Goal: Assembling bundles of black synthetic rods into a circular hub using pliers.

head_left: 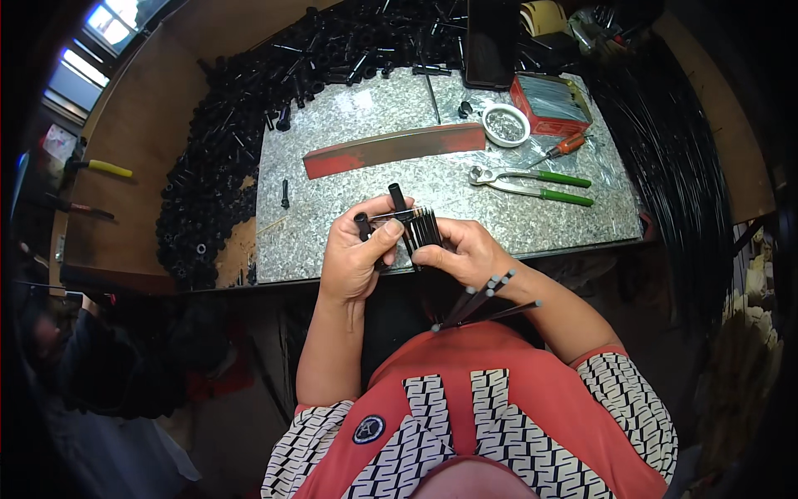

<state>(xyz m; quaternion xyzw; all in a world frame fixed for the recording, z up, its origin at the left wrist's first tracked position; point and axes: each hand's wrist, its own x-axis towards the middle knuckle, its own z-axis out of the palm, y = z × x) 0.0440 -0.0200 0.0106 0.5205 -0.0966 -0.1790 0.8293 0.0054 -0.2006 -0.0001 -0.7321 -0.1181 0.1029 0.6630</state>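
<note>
Just in front of the bench edge, my left hand (353, 254) is closed around black tubular fittings, its thumb pressing on them. One black tube (396, 196) points up between the hands; a second tube end (362, 223) shows by the left fingers. My right hand (470, 249) grips a bundle of thin black rods (426, 226), their upper ends close to the left thumb. Below the right wrist, several dark rods with grey tips (490, 287) stick out over my lap; whether they belong to the same bundle cannot be told.
On the speckled bench top (332, 208) lie a red-brown curved bar (395, 148), green-handled pincers (536, 185), a screwdriver (568, 145), a white bowl (526, 126) of small metal bits and a red box (559, 126). Black fittings (224, 141) heap up behind and left; long black rods (665, 166) lie right.
</note>
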